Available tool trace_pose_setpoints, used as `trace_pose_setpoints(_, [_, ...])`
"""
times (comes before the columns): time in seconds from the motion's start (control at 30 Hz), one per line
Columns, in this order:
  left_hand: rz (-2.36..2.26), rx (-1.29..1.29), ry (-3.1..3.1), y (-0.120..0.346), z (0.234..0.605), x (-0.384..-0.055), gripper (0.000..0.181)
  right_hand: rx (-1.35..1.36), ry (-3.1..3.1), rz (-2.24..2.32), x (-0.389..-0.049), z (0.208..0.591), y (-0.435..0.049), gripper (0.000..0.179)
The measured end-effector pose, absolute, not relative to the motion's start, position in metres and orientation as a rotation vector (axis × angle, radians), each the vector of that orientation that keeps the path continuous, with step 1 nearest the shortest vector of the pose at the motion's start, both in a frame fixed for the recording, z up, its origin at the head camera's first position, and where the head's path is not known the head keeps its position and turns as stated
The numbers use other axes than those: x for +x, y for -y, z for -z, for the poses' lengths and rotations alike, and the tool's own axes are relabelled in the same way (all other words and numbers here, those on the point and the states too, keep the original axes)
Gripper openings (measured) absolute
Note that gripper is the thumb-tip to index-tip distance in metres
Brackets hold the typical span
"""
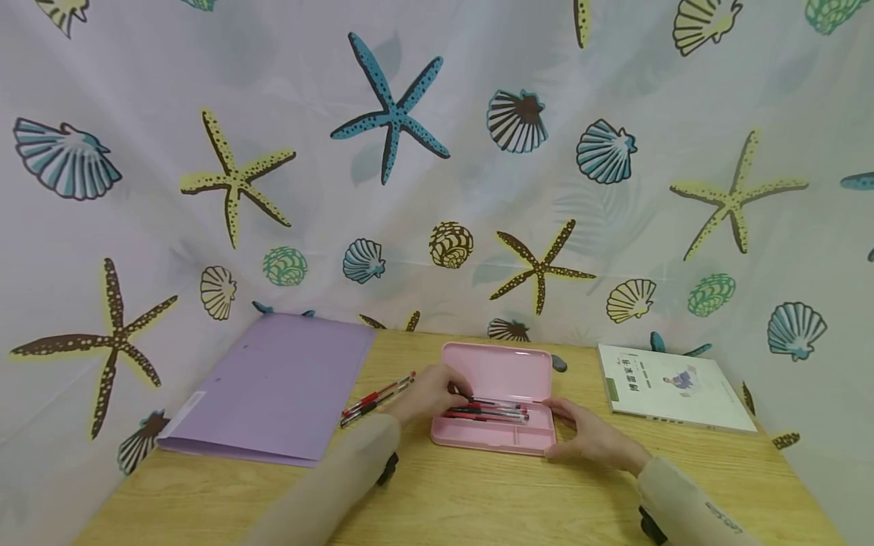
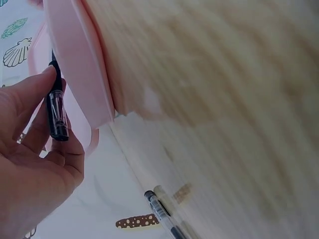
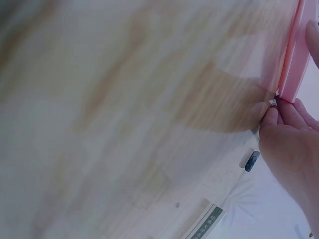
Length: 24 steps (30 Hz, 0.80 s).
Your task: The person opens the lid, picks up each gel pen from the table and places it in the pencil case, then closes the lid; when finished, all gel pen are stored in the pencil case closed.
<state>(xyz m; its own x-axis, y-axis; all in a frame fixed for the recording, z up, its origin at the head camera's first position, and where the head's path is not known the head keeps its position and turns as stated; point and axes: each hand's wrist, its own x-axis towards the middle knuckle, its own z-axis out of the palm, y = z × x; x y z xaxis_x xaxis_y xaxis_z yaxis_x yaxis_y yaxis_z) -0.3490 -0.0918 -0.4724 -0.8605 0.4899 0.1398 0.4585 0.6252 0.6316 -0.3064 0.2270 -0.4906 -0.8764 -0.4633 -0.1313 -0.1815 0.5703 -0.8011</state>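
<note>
A pink pencil case (image 1: pixel 471 437) lies with its lid raised on the wooden table in the head view. Several pens (image 1: pixel 490 414) with black or red parts lie in its long compartment. My left hand (image 1: pixel 429 393) is over the case's left end. In the left wrist view, its thumb and fingers pinch a black-capped pen (image 2: pixel 56 112), whose far end is hidden behind the case wall. At the right end, my right hand (image 1: pixel 592 435) holds the case, thumb at the front corner and fingers toward the hinge. Left of the case lie several more pens (image 1: pixel 375 400).
A purple folder (image 1: pixel 280 379) covers the table's left side. A white book (image 1: pixel 676 390) lies at the right. Just behind the case sits a small dark grey object (image 1: pixel 559 363). A patterned curtain (image 1: pixel 423 296) hangs along the table's back edge.
</note>
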Motion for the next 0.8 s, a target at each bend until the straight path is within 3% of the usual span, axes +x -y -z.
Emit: trace_pose_setpoints(0.8, [-0.979, 0.857, -2.806, 0.073, 0.478, -0.357, 0.013, -0.521, -2.471, 1.226, -0.306, 0.491, -0.227, 0.089])
